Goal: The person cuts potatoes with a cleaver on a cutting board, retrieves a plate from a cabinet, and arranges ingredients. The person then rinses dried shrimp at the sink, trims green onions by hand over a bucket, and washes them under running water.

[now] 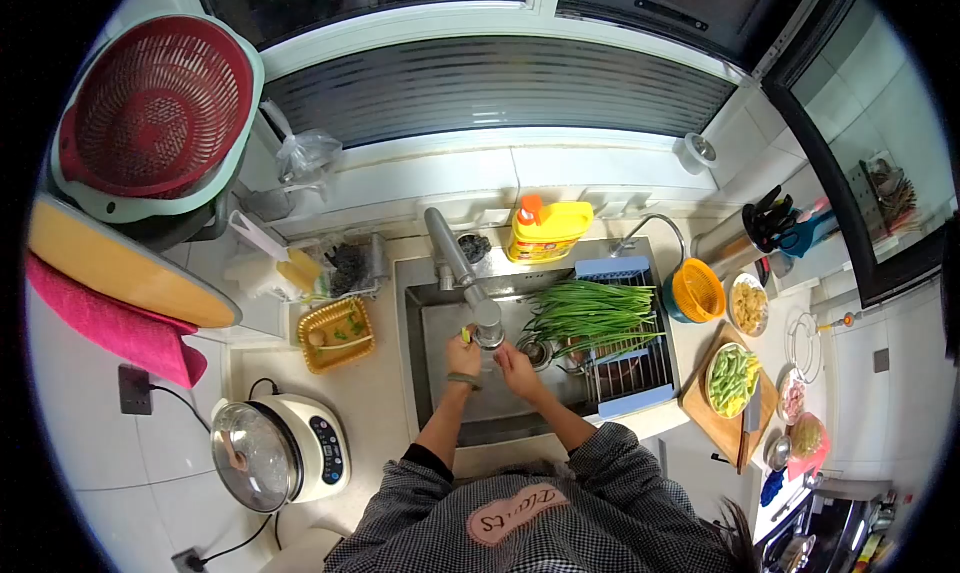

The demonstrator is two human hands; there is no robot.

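Observation:
Both hands are over the metal sink (430, 323), just below the grey faucet head (487, 318). My left hand (463, 358) has its fingers closed around something small and yellow-green that sticks out at the top. My right hand (516, 369) is beside the faucet head, slightly apart from the left one; its fingers are bent, and whatever they hold is too small to make out. Long green stalks (590, 313) lie on the blue-ended rack (635, 401) over the sink's right side. The drain (538, 354) shows right of the faucet.
Behind the sink stands a yellow bottle (548, 231). A yellow basket (335, 335) and a white electric pot (285, 453) are at left. At right are an orange colander (697, 289), a cutting board (700, 413) with a plate of cut green vegetables (733, 380), and a knife (748, 428).

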